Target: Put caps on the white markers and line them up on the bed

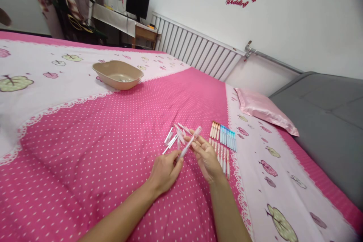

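Note:
Both my hands hold one white pen with a pink cap (190,143) above the pink dotted bedspread (113,128). My left hand (166,171) pinches its lower end. My right hand (204,155) grips it near the capped top. Just beyond my fingers lies a loose heap of several similar white pens (172,138). To the right, sorted pens lie side by side: an orange and blue row (223,134) and a pink row (224,159) partly hidden by my right hand.
A beige plastic basin (118,74) sits farther up the bed. A pink pillow (263,110) lies at the right edge, beside a grey sofa (326,121). A radiator (195,49) and a desk with a monitor (137,3) stand along the wall.

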The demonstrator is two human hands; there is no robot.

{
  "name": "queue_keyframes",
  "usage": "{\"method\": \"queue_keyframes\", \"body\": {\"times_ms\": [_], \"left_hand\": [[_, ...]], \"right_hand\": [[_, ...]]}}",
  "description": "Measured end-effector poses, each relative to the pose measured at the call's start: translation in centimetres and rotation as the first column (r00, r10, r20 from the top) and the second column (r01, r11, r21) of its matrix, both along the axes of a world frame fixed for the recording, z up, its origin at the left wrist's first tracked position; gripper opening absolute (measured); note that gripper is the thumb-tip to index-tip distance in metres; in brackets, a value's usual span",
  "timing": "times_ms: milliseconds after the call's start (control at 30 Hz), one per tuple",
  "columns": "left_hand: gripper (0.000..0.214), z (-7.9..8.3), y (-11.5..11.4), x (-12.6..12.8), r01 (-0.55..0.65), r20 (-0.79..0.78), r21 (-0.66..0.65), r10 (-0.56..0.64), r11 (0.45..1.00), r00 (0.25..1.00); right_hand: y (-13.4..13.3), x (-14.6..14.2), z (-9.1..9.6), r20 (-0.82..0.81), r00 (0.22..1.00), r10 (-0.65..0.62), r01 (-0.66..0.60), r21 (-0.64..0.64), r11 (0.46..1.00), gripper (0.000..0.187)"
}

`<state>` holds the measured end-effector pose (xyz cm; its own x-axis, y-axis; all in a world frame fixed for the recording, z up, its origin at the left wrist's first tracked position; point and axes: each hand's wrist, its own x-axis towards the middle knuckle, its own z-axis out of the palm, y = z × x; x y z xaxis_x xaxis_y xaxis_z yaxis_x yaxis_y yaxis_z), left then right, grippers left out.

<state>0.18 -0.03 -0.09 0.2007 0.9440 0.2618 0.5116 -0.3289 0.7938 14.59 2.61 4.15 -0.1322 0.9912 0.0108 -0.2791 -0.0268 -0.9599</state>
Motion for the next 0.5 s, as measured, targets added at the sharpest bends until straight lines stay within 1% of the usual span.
{"method": "queue_keyframes", "body": {"times_ms": [300, 500], "left_hand": [[0.028, 0.00, 0.01, -0.03, 0.002, 0.006, -0.007, -0.002, 1.000, 1.000], [0.026, 0.00, -0.14, -0.05, 0.002, -0.015, 0.003, -0.002, 1.000, 1.000]], "right_hand": [[0.18, -0.18, -0.04, 0.016, 0.997, -0.078, 0.079, -0.035, 0.996, 0.042], [0.35, -0.37, -0.82, 0.023, 0.987, -0.162, 0.163, -0.039, 0.986, 0.038]]}}
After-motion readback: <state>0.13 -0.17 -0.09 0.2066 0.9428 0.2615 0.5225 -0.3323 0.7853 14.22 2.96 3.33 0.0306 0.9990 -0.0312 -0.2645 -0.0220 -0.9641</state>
